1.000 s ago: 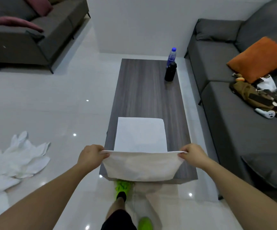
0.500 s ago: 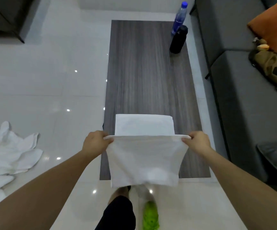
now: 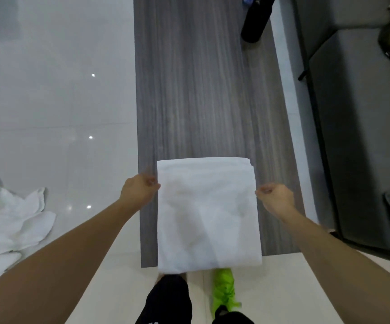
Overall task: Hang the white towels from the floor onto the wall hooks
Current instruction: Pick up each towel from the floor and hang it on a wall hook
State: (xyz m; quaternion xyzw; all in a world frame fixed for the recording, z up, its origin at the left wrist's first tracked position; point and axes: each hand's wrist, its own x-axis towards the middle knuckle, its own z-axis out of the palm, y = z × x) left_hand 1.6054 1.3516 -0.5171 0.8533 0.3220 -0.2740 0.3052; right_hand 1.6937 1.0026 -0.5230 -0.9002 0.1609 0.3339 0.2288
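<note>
On the near end of the long grey wood-grain table (image 3: 203,90) lies a folded white towel (image 3: 206,213). Both the left hand (image 3: 140,189) and right hand (image 3: 274,198) pinch its side edges. More crumpled white towels (image 3: 11,220) lie on the glossy floor (image 3: 49,101).

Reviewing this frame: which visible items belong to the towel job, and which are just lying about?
Job items:
- folded white towel on the grey wood-grain table, left hand and right hand at its edges
- crumpled white towels on the floor

Lying about:
- black bottle
- grey sofa
</note>
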